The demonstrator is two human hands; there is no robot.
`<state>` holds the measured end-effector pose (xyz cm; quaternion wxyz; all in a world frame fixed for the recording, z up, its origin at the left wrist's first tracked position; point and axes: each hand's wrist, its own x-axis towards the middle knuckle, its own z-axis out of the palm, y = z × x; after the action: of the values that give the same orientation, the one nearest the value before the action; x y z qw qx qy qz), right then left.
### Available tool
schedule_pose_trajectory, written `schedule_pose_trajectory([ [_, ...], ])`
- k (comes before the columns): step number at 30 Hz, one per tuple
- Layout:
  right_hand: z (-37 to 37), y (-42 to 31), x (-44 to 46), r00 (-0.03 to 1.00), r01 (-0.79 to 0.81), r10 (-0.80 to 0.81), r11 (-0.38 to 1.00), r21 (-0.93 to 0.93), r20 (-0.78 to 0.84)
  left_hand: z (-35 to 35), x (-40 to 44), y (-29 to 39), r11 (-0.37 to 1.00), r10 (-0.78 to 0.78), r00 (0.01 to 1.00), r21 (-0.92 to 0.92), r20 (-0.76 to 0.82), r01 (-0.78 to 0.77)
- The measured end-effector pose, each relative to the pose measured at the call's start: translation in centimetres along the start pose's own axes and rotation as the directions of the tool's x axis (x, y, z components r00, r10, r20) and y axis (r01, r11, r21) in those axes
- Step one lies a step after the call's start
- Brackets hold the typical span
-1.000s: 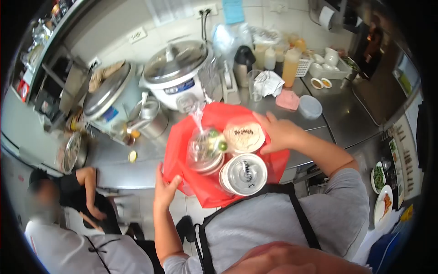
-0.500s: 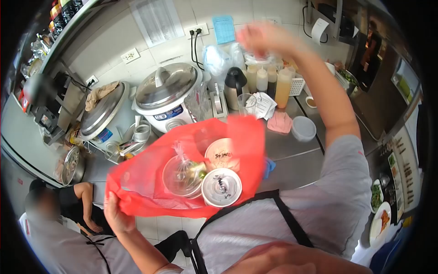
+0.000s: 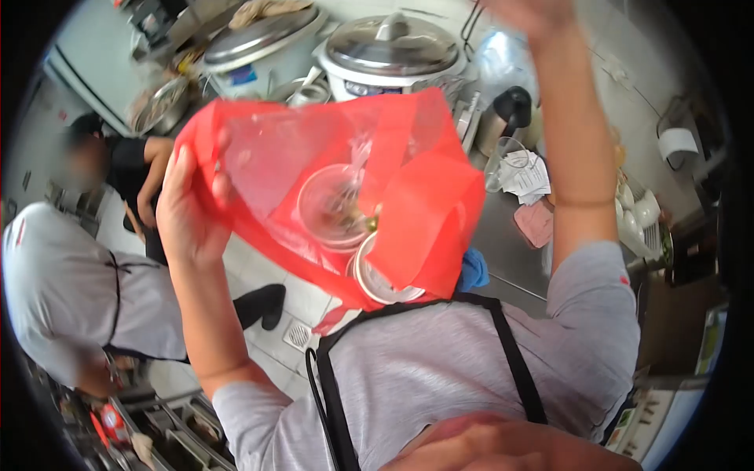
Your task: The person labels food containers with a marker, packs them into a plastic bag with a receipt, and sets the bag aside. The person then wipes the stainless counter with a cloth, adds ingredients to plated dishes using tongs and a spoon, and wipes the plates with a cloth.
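A tan cloth [image 3: 269, 9] is laid on a big cooker [image 3: 263, 39], and a second cooker [image 3: 393, 51] is seen beside it. White papers [image 3: 526, 180] are placed by a clear cup [image 3: 504, 157] and a pink cloth [image 3: 536, 224] on the steel desk [image 3: 512, 257]. A drain [image 3: 298, 334] is set in the tiled floor [image 3: 255, 273].

matt cloth-like bag [image 3: 440, 212], glossy plastic tub [image 3: 326, 206], shiny metal cooker lid [image 3: 361, 55], metal counter [image 3: 506, 251], paper slips [image 3: 525, 176]
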<state>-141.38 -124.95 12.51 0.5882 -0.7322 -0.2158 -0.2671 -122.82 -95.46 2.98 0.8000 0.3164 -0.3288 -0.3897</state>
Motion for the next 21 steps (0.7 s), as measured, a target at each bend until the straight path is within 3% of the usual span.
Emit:
schedule_pose_trajectory([
  [1,5.1,2.4,-1.0,0.970,-0.025,0.069,0.982,-0.185,0.235,1.2,-0.1,-0.1,0.999,0.031,0.991,-0.015,-0.130,-0.034],
  [3,12.5,3.6,-2.4,0.954,-0.139,0.280,0.733,-0.665,0.109,4.8,-0.1,-0.1,0.999,0.040,0.915,-0.008,-0.400,-0.047],
  [4,14.2,5.5,-2.8,0.730,-0.553,0.678,0.658,-0.511,0.083,-0.1,0.2,0.6,0.996,0.017,0.948,-0.084,0.319,0.011],
  [6,14.5,8.4,-3.5,0.602,-0.395,0.798,0.290,-0.871,-0.008,0.7,-0.2,1.3,0.994,-0.011,0.931,-0.097,0.365,0.050],
  [9,13.5,8.3,-4.3,0.476,-0.341,0.875,0.088,-0.936,-0.091,0.4,-0.3,1.9,0.992,-0.055,0.936,-0.086,0.348,0.090],
  [10,12.9,6.0,-4.5,0.427,-0.452,0.899,0.117,-0.885,-0.099,0.2,-0.1,2.1,0.989,-0.071,0.935,-0.097,0.347,0.111],
  [11,12.2,4.4,-4.8,0.464,-0.463,0.883,0.171,-0.870,-0.074,-0.1,0.2,2.4,0.985,-0.087,0.934,-0.110,0.347,0.132],
  [13,12.2,0.1,-5.1,0.356,-0.502,0.934,0.156,-0.851,-0.039,-1.5,1.3,2.6,0.965,-0.112,0.908,-0.174,0.404,0.197],
  [15,14.6,-3.7,-5.2,0.129,-0.403,0.982,-0.072,-0.912,-0.135,-2.3,2.2,2.6,0.942,-0.144,0.889,-0.216,0.436,0.258],
  [18,17.6,-6.3,-7.0,-0.025,-0.222,0.946,-0.320,-0.921,-0.323,-3.4,3.7,2.4,0.908,-0.162,0.845,-0.258,0.510,0.330],
  [21,19.8,-8.7,-9.5,0.205,-0.052,0.847,-0.491,-0.870,-0.490,-4.1,5.0,2.3,0.887,-0.188,0.813,-0.260,0.551,0.381],
])
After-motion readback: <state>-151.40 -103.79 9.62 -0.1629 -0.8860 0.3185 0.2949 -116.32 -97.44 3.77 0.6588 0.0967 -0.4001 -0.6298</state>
